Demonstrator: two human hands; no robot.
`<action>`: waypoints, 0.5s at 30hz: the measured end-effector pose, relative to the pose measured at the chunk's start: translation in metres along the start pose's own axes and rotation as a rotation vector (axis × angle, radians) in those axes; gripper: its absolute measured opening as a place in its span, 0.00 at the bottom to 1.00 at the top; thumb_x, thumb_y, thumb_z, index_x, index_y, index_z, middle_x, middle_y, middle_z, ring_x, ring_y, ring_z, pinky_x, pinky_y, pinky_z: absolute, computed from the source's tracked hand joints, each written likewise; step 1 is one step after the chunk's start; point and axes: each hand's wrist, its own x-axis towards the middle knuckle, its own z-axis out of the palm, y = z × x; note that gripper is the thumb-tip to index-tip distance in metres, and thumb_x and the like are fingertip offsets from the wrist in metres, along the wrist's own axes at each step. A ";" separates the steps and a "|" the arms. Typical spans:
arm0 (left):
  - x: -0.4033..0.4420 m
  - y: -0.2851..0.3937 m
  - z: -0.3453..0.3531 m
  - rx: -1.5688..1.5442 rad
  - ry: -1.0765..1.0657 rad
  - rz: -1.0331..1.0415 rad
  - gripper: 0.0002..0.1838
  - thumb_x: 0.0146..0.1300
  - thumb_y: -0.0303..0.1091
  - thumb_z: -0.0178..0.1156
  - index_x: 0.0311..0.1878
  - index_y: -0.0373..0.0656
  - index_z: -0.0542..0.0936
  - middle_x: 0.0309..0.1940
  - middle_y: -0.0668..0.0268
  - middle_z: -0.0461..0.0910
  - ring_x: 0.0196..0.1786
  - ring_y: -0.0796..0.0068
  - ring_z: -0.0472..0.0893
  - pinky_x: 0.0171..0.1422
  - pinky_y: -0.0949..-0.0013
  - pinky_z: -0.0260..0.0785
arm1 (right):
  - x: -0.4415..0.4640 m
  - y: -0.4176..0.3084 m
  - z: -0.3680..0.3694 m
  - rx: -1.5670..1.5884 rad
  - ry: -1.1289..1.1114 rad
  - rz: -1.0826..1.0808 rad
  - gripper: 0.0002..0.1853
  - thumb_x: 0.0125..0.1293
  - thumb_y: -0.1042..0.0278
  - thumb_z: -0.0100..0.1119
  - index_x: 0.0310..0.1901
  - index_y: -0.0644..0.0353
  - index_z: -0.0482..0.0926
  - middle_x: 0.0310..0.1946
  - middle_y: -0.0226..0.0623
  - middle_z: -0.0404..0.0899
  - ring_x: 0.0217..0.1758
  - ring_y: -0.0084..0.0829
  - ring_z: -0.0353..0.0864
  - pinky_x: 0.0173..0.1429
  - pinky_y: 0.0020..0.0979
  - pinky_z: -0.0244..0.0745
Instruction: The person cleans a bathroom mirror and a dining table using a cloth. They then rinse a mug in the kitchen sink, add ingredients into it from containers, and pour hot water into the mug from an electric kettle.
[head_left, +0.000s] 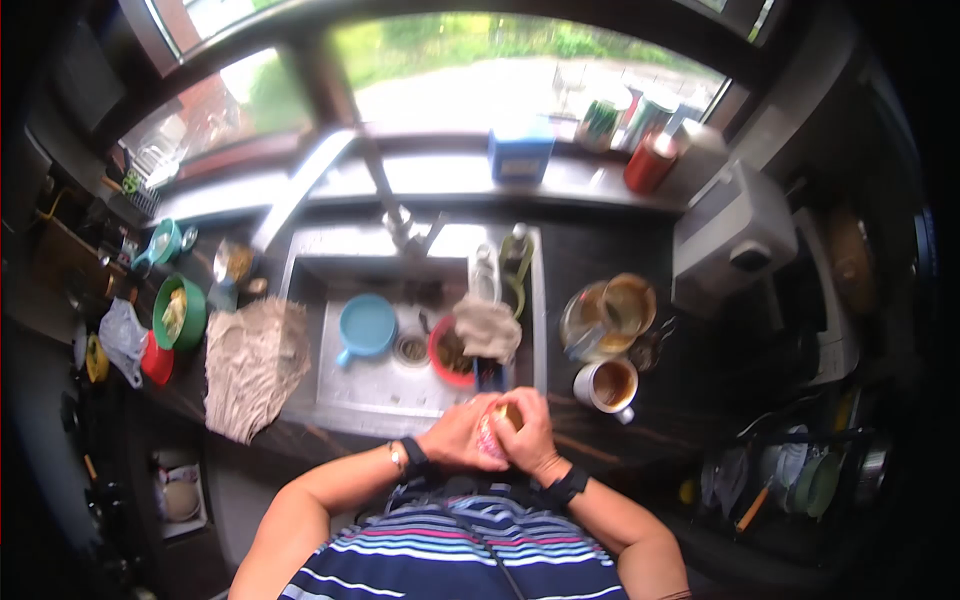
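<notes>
In front of my body, at the sink's front edge, both hands close around a small pink-and-white patterned item (488,440) with a yellowish-gold end. My left hand (458,430) wraps its patterned side. The fingers of my right hand (535,432) curl over the gold end. Its exact kind is hard to make out, since my fingers cover much of it. Just beyond my hands, in the metal sink (390,400), a red bowl (440,368) holds dark scraps. A beige rag (487,328) hangs beside it, and a light-blue handled bowl (367,325) lies further left.
A wrinkled beige towel (255,365) drapes over the counter left of the sink. Beyond it stands a green bowl (192,318) with food. On the right are a mug of brown drink (607,385), glass jars (628,305) and a white appliance (735,235). The faucet (400,225) rises behind.
</notes>
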 end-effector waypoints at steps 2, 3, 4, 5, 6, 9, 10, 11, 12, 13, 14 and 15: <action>0.000 0.001 0.000 -0.029 -0.023 -0.004 0.51 0.34 0.52 0.77 0.62 0.38 0.65 0.53 0.50 0.72 0.55 0.49 0.74 0.59 0.58 0.68 | -0.003 -0.003 -0.009 -0.001 -0.035 0.029 0.21 0.54 0.59 0.64 0.45 0.62 0.74 0.43 0.47 0.71 0.50 0.47 0.70 0.57 0.39 0.66; -0.004 0.001 0.003 -0.047 -0.027 -0.031 0.52 0.34 0.53 0.77 0.61 0.37 0.65 0.53 0.49 0.72 0.54 0.48 0.74 0.59 0.57 0.68 | -0.007 -0.006 -0.013 0.011 -0.056 0.083 0.25 0.54 0.57 0.65 0.49 0.64 0.72 0.45 0.48 0.70 0.51 0.47 0.69 0.58 0.40 0.65; -0.008 0.001 0.005 -0.001 -0.005 -0.029 0.52 0.34 0.52 0.77 0.61 0.37 0.64 0.53 0.49 0.72 0.54 0.47 0.75 0.58 0.56 0.68 | -0.010 -0.008 -0.015 -0.020 -0.103 0.096 0.29 0.54 0.54 0.66 0.51 0.66 0.70 0.46 0.49 0.70 0.52 0.48 0.69 0.59 0.40 0.65; -0.010 0.000 0.006 0.049 0.022 -0.008 0.53 0.33 0.52 0.77 0.62 0.37 0.63 0.53 0.48 0.72 0.53 0.46 0.75 0.57 0.56 0.69 | -0.011 -0.007 -0.020 -0.061 -0.143 0.095 0.32 0.54 0.51 0.67 0.53 0.67 0.69 0.47 0.50 0.69 0.52 0.48 0.69 0.60 0.41 0.64; -0.013 -0.003 0.008 0.038 0.026 0.023 0.53 0.33 0.52 0.77 0.62 0.37 0.62 0.53 0.48 0.72 0.53 0.47 0.75 0.57 0.56 0.69 | -0.011 -0.007 -0.025 -0.059 -0.217 0.081 0.34 0.53 0.50 0.68 0.53 0.67 0.69 0.47 0.50 0.69 0.53 0.48 0.69 0.61 0.40 0.64; -0.019 -0.008 0.005 0.007 0.000 0.109 0.54 0.33 0.53 0.77 0.63 0.38 0.61 0.54 0.50 0.71 0.55 0.48 0.74 0.58 0.56 0.68 | -0.003 -0.010 -0.045 0.075 -0.403 0.135 0.30 0.54 0.51 0.68 0.51 0.65 0.72 0.47 0.47 0.70 0.53 0.43 0.72 0.58 0.37 0.68; -0.020 -0.007 0.005 0.002 -0.004 0.133 0.54 0.33 0.52 0.77 0.62 0.38 0.61 0.54 0.51 0.71 0.56 0.49 0.74 0.59 0.56 0.67 | 0.001 -0.014 -0.051 0.157 -0.452 0.234 0.28 0.54 0.52 0.68 0.50 0.65 0.73 0.46 0.45 0.71 0.52 0.42 0.73 0.57 0.36 0.69; -0.022 -0.005 0.004 0.000 -0.009 0.158 0.54 0.32 0.52 0.78 0.62 0.38 0.61 0.55 0.51 0.71 0.56 0.49 0.73 0.60 0.56 0.66 | 0.005 -0.018 -0.054 0.243 -0.497 0.330 0.26 0.55 0.54 0.67 0.49 0.64 0.74 0.45 0.44 0.72 0.50 0.41 0.74 0.56 0.35 0.70; -0.023 -0.004 0.005 -0.005 -0.014 0.152 0.54 0.32 0.52 0.78 0.62 0.38 0.61 0.55 0.51 0.71 0.56 0.49 0.73 0.60 0.56 0.66 | 0.005 -0.022 -0.053 0.223 -0.482 0.321 0.23 0.56 0.56 0.67 0.45 0.64 0.74 0.42 0.42 0.73 0.48 0.40 0.75 0.54 0.34 0.71; -0.024 -0.003 0.006 0.006 -0.014 0.181 0.54 0.32 0.51 0.78 0.62 0.39 0.61 0.55 0.52 0.70 0.57 0.49 0.73 0.61 0.56 0.65 | 0.000 -0.023 -0.051 0.226 -0.486 0.328 0.23 0.56 0.56 0.67 0.45 0.64 0.74 0.42 0.42 0.73 0.48 0.40 0.75 0.54 0.34 0.71; -0.025 -0.001 0.007 0.017 -0.013 0.211 0.54 0.32 0.50 0.78 0.62 0.39 0.61 0.55 0.52 0.70 0.57 0.49 0.72 0.61 0.55 0.65 | -0.005 -0.023 -0.048 0.142 -0.439 0.236 0.22 0.55 0.56 0.67 0.44 0.64 0.74 0.42 0.43 0.72 0.47 0.41 0.74 0.53 0.35 0.71; -0.025 0.001 0.007 0.014 -0.012 0.206 0.54 0.32 0.50 0.78 0.62 0.39 0.61 0.55 0.52 0.70 0.57 0.49 0.72 0.61 0.55 0.65 | -0.010 -0.024 -0.046 0.058 -0.391 0.140 0.22 0.55 0.56 0.67 0.43 0.64 0.74 0.41 0.44 0.72 0.46 0.42 0.74 0.52 0.35 0.71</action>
